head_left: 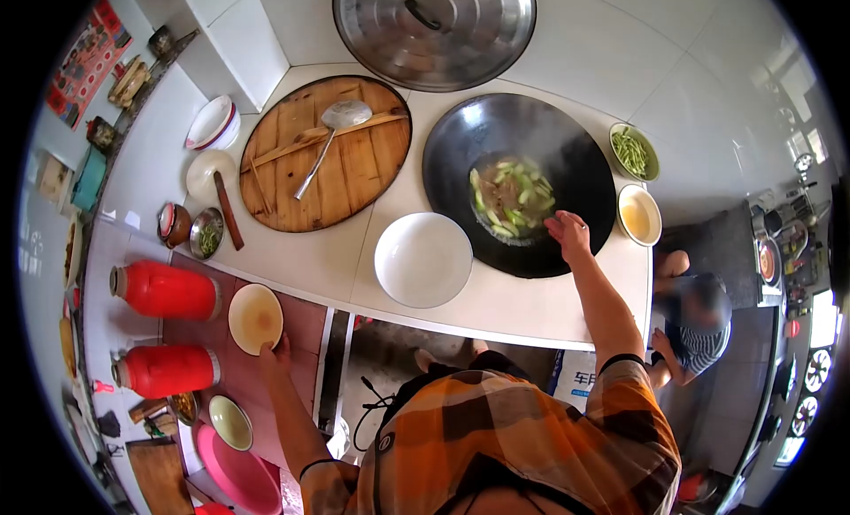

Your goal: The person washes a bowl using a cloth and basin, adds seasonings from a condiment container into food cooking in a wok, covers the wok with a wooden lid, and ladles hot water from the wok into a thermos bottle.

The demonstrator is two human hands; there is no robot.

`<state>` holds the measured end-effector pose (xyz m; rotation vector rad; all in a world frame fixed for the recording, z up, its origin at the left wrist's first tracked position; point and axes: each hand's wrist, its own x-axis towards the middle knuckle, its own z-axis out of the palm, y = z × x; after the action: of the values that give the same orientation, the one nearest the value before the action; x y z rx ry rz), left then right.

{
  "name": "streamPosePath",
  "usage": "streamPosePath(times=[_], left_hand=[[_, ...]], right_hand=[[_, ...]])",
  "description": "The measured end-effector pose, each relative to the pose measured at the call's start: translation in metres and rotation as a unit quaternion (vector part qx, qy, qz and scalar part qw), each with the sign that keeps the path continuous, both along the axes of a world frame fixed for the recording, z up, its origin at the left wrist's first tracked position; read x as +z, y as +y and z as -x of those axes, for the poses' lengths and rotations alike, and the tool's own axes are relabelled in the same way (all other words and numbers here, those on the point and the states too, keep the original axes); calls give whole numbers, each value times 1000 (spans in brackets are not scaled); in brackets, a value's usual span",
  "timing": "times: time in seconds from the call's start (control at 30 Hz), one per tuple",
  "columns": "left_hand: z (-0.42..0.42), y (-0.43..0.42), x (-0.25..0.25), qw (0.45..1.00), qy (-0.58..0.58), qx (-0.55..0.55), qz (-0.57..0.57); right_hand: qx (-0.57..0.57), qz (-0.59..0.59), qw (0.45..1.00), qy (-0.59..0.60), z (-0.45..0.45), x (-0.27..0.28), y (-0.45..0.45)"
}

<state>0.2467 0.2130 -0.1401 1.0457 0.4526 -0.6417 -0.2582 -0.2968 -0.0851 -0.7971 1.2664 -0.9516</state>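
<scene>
My left hand (278,356) grips the rim of a cream bowl (255,309) with a yellowish-brown patch at its bottom, over the reddish counter at the left. My right hand (569,233) reaches over the right side of a large black wok (452,161), its fingers stretched out and apart, with nothing visible in them. Green vegetable pieces (513,201) lie in liquid in the wok, and steam rises above them. A white bowl (423,260) stands beside the wok on the counter's front side.
A round wooden lid (345,192) bears a metal ladle (346,115). A metal lid (434,37) leans behind. Bowls of green pieces (632,152) and yellow liquid (637,216) stand right. Two red thermoses (173,290) are left. Another person (695,316) sits low at right.
</scene>
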Motion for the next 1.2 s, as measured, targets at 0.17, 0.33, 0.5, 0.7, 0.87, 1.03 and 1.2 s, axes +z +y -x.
streamPosePath(times=[0.17,0.33,0.5,0.7,0.87,1.03,1.2], left_hand=[[8,-24,42,997,-27,-68,17],[33,-88,103,977,-87,-196,10],[65,-177,138,949,-88,-304,-9],[130,-293,168,909,-69,-409,29],[174,-379,155,883,-31,-468,31],[210,-445,122,865,-28,-500,-4],[243,-487,107,840,-57,-534,-73]], right_hand=[[98,132,984,71,15,28,-11],[346,412,750,384,37,57,-21],[457,456,557,523,44,87,-11],[468,538,457,532,59,81,-24],[385,495,604,491,62,70,-29],[161,341,898,227,78,61,-28],[109,312,928,172,101,64,-11]])
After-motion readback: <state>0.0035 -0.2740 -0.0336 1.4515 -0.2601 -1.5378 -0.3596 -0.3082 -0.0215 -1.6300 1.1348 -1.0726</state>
